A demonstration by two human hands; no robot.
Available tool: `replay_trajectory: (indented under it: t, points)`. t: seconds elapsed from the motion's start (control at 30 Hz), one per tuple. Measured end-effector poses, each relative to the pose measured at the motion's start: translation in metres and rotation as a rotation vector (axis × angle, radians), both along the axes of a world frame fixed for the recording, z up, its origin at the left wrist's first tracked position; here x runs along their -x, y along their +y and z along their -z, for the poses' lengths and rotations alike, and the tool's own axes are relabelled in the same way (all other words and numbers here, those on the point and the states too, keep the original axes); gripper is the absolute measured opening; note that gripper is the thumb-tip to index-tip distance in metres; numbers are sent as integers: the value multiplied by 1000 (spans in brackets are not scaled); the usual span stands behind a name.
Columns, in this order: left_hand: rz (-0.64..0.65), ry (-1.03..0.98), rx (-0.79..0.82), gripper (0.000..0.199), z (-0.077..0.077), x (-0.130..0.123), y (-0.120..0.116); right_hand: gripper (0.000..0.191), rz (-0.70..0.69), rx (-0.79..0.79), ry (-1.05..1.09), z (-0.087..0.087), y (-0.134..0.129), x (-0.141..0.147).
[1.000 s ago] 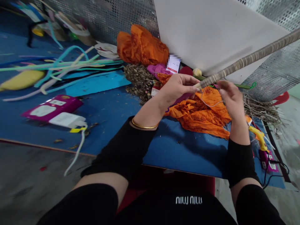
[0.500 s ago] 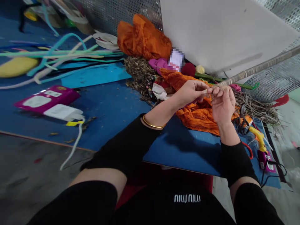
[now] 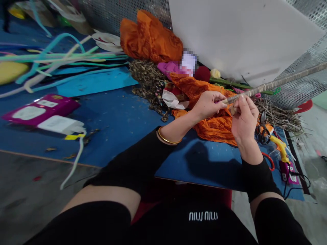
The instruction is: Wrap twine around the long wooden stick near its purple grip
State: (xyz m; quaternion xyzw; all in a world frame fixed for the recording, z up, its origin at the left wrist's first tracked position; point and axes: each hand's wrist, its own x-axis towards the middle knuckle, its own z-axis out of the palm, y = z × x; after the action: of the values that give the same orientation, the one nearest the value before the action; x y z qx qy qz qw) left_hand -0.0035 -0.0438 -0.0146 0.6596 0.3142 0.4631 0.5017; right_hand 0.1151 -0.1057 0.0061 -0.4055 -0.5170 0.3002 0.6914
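Observation:
A long stick wrapped in bands of brownish tape [image 3: 281, 81] slants down from the right edge to my hands. My left hand [image 3: 208, 103] pinches its near end between thumb and fingers. Just beside it, my right hand [image 3: 246, 119] is closed, its thumb and fingertips against the underside of the stick. A small tan strip [image 3: 233, 109] shows at those fingertips; it looks like loose tape, though most of it is hidden. Below and behind both hands lies crumpled orange cloth [image 3: 217, 127].
On the blue table [image 3: 112, 119] are dried plant stems [image 3: 150, 85], a purple packet [image 3: 43, 109], coloured pipe-like strands [image 3: 63, 58] and a yellow glue gun [image 3: 281, 148]. Black-handled scissors [image 3: 263, 131] lie right of my right hand. A white board [image 3: 230, 37] leans behind.
My right hand has turned from palm facing up to fingers curled in at the stick. The tan strip now shows below the stick's end. The view has shifted slightly.

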Motion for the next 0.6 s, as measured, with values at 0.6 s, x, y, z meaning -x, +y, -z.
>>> replay_trajectory:
  t: [0.6]
  points:
    - [-3,241,-155,16,8,8,6,40,-97,-186,-602,-17,14,-39]
